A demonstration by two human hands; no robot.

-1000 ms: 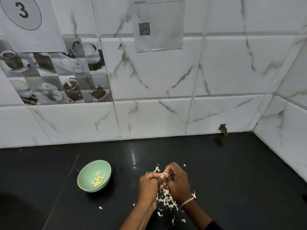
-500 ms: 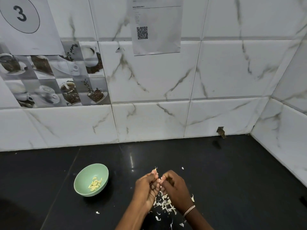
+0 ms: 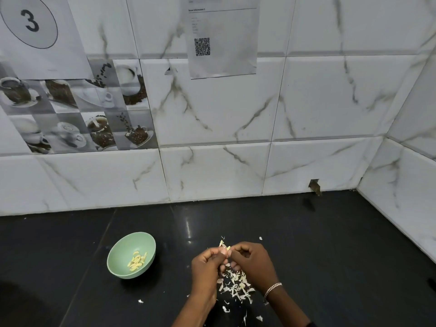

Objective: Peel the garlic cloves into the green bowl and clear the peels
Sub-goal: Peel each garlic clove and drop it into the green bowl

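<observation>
On the counter (image 3: 330, 256), one green bowl (image 3: 122, 246)

The desk (image 3: 330, 256) is presenting a black, polished, glossy surface that is reflecting a streak of light. The wall tiles (image 3: 212, 114) are showing a smooth, glazed, marble-patterned finish. The paper sheet (image 3: 231, 43) is looking matt. The green bowl (image 3: 122, 246) is displaying a smooth, matt, plastic-looking shell. The peels (image 3: 236, 286) are appearing thin, dry and papery, as is the skin on the garlic clove (image 3: 224, 247) pinched between the left hand (image 3: 207, 267) and the right hand (image 3: 254, 263). The bracelet (image 3: 273, 287) is glinting like metal.
</observation>
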